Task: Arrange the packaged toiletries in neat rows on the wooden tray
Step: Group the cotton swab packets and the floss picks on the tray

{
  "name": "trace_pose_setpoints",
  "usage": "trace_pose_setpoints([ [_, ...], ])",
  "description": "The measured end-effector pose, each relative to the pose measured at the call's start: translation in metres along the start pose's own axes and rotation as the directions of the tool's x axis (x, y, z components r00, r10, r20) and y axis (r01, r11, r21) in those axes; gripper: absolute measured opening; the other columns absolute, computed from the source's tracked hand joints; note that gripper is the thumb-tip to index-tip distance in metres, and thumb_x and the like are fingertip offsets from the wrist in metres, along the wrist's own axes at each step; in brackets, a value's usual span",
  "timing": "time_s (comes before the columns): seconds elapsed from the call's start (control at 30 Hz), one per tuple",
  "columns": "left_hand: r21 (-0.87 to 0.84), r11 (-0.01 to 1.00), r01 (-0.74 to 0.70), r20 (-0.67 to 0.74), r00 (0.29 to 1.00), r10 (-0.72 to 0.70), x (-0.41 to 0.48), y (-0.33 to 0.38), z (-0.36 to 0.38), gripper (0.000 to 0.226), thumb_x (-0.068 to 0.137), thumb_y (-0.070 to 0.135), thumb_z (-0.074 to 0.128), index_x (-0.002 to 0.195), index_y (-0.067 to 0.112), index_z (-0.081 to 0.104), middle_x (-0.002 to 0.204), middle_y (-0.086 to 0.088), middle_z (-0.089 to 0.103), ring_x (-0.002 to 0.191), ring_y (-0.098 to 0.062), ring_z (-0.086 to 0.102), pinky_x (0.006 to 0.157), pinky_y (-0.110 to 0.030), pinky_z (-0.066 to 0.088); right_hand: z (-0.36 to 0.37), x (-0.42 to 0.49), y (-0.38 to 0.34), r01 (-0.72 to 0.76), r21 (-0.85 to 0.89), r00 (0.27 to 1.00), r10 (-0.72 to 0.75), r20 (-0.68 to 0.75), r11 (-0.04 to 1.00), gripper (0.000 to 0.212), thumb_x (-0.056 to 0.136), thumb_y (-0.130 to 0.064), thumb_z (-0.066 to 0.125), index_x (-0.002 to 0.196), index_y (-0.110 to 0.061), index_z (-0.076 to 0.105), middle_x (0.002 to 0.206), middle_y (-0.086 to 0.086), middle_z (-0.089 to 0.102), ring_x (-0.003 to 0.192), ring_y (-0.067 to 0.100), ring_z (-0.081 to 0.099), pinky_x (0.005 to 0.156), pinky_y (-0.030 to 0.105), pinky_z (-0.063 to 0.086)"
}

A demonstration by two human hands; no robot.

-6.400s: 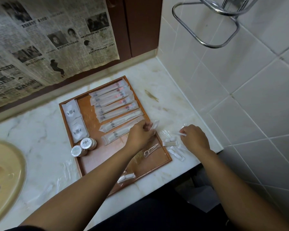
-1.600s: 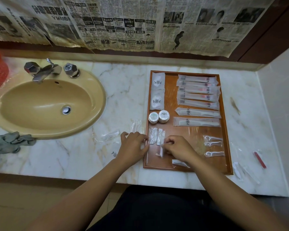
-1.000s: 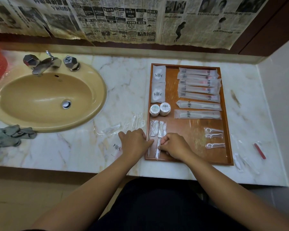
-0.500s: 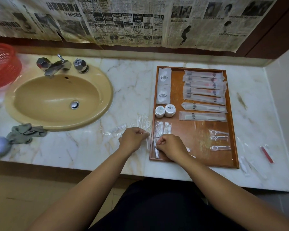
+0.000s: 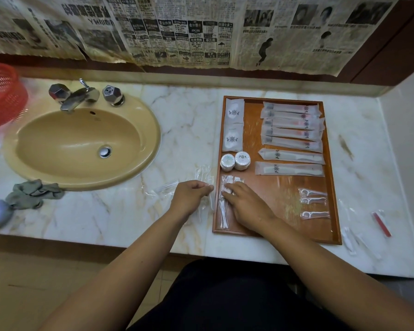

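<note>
Marble counter [image 5: 182,130]: wooden tray [image 5: 280,187] right of sink [image 5: 81,144]. Long packets [image 5: 292,125] rowed at tray's far right. Your right hand [image 5: 246,204], fingers straight, presses cotton swab packets [image 5: 222,211] at tray's near-left corner. Your left hand [image 5: 191,195], fingers curled, pinches clear packet [image 5: 204,204] on counter, just left of tray.

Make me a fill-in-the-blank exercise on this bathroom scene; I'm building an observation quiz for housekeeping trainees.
1. The wooden tray holds ___ wrapped floss picks near its right edge.
2. The right hand rests on cotton swab packets in the tray's near-___ corner.
3. The left hand pinches a clear packet over the marble ___.
4. The plastic basket beyond the sink is ___.

Missing words: three; left; counter; red.
</note>
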State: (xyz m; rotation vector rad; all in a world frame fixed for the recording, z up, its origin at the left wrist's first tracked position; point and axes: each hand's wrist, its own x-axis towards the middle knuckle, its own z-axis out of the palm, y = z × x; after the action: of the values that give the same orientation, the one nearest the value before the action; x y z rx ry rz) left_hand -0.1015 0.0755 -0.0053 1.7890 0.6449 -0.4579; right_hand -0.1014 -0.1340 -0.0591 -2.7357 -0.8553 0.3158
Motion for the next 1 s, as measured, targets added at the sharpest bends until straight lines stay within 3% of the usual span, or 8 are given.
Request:
trace_pose_setpoints([
  [0.1, -0.004, 1.000, -0.007, -0.003, 1.000, 0.007, 0.001, 0.002, 0.000, 0.022, 0.080, 0.031, 0.085, 0.076, 0.012, 0.077, 0.082, 0.003, 0.077, 0.082, -0.014, 0.071, 0.089, -0.038, 0.054, -0.004, 0.002, 0.004, -0.011, 0.053, 1.000, 0.012, -0.014, 0.999, 0.049, 0.088, -0.001, 0.063, 0.136, -0.015, 0.063, 0.147, 0.010, 0.052, 0.137, 0.030, 0.041, 0.112, 0.044, 0.043],
  [0.27, -0.035, 0.999, -0.025, -0.008, 1.000, 0.025, 0.001, 0.013, 0.002, 0.016, 0.083, 0.024, 0.083, 0.080, 0.009, 0.078, 0.078, 0.002, 0.075, 0.072, -0.009, 0.066, 0.077, -0.027, 0.051, -0.024, -0.003, 0.003, -0.064, 0.309, 0.986, 0.108, -0.127, 0.949, 0.034, 0.093, -0.005, 0.062, 0.124, -0.015, 0.071, 0.138, 0.002, 0.061, 0.133, 0.023, 0.047, 0.112, 0.032, 0.037],
  [0.33, -0.031, 0.998, -0.048, 0.004, 0.999, 0.048, 0.002, 0.018, 0.003, 0.016, 0.085, 0.024, 0.081, 0.081, 0.008, 0.078, 0.075, 0.003, 0.073, 0.072, -0.008, 0.065, 0.073, -0.022, 0.049, -0.037, -0.009, 0.008, -0.140, 0.398, 0.959, 0.225, -0.174, 0.907, 0.028, 0.093, -0.004, 0.064, 0.117, -0.014, 0.074, 0.125, 0.001, 0.068, 0.120, 0.020, 0.056, 0.105, 0.027, 0.042],
  [0.43, -0.031, 0.997, -0.074, 0.028, 0.997, 0.075, 0.003, 0.024, 0.009, 0.018, 0.086, 0.024, 0.079, 0.081, 0.007, 0.077, 0.073, 0.003, 0.073, 0.071, -0.007, 0.065, 0.072, -0.022, 0.049, -0.056, -0.026, 0.027, -0.339, 0.484, 0.913, 0.406, -0.037, 0.807, 0.024, 0.092, -0.008, 0.068, 0.114, -0.016, 0.074, 0.110, -0.002, 0.071, 0.092, 0.008, 0.060, 0.083, 0.007, 0.041],
  [0.53, -0.008, 0.995, -0.101, 0.073, 0.992, 0.102, 0.002, 0.032, 0.023, 0.018, 0.087, 0.023, 0.078, 0.080, 0.006, 0.076, 0.078, -0.002, 0.075, 0.071, -0.008, 0.067, 0.068, -0.018, 0.050, -0.066, -0.047, 0.041, -0.461, 0.423, 0.886, 0.432, 0.169, 0.780, 0.024, 0.088, -0.016, 0.075, 0.111, -0.020, 0.076, 0.105, -0.004, 0.073, 0.084, 0.006, 0.062, 0.079, 0.017, 0.048],
  [0.63, 0.024, 0.991, -0.133, 0.132, 0.983, 0.129, -0.001, 0.039, 0.040, 0.017, 0.088, 0.019, 0.078, 0.077, 0.006, 0.075, 0.075, -0.002, 0.072, 0.065, -0.003, 0.063, 0.056, -0.012, 0.047, -0.068, -0.064, 0.043, -0.479, 0.358, 0.873, 0.393, 0.288, 0.801, 0.027, 0.083, -0.025, 0.081, 0.110, -0.024, 0.076, 0.102, -0.007, 0.070, 0.086, 0.005, 0.062, 0.077, 0.018, 0.048],
  [0.77, 0.089, 0.980, -0.180, 0.176, 0.971, 0.162, -0.001, 0.041, 0.056, 0.014, 0.087, 0.022, 0.079, 0.082, 0.009, 0.079, 0.085, 0.003, 0.076, 0.071, 0.002, 0.066, 0.062, -0.008, 0.047, -0.053, -0.074, 0.042, -0.447, 0.276, 0.887, 0.383, 0.257, 0.851, 0.033, 0.083, -0.035, 0.079, 0.114, -0.025, 0.072, 0.104, -0.006, 0.065, 0.095, 0.012, 0.061, 0.085, 0.031, 0.052],
  [1.0, 0.135, 0.972, -0.195, 0.202, 0.965, 0.165, -0.003, 0.042, 0.065, 0.012, 0.088, 0.021, 0.078, 0.081, 0.011, 0.079, 0.084, 0.005, 0.076, 0.069, 0.006, 0.064, 0.062, -0.008, 0.045, -0.034, -0.067, 0.034, -0.442, 0.179, 0.894, 0.416, 0.164, 0.879, 0.030, 0.093, -0.035, 0.069, 0.119, -0.022, 0.069, 0.113, 0.000, 0.062, 0.111, 0.021, 0.054, 0.091, 0.035, 0.047],
])
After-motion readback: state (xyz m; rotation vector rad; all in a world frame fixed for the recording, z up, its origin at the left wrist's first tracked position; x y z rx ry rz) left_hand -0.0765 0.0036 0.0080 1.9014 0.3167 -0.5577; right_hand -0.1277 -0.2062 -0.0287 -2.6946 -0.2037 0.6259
